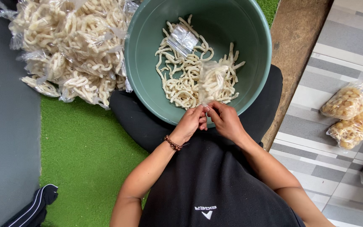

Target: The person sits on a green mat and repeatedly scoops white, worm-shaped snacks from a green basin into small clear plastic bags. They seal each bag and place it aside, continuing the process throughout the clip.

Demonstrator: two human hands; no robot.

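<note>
A green plastic basin [139, 63] rests on my lap and holds pale, curly cracker sticks [177, 80]. Over the basin's near rim, my left hand [191, 123] and my right hand [224, 120] meet, both pinching the mouth of a small clear plastic bag [212, 82] filled with the same sticks. The bag lies over the loose sticks. A brown bead bracelet [173, 143] circles my left wrist. An empty clear bag [183, 39] lies on the sticks at the far side of the basin.
A heap of filled clear bags [70, 46] lies left of the basin on green artificial turf [85, 155]. Right of me, on a grey patterned mat [316, 138], lie bags of yellowish snacks [349, 101]. A dark garment [34, 206] is at lower left.
</note>
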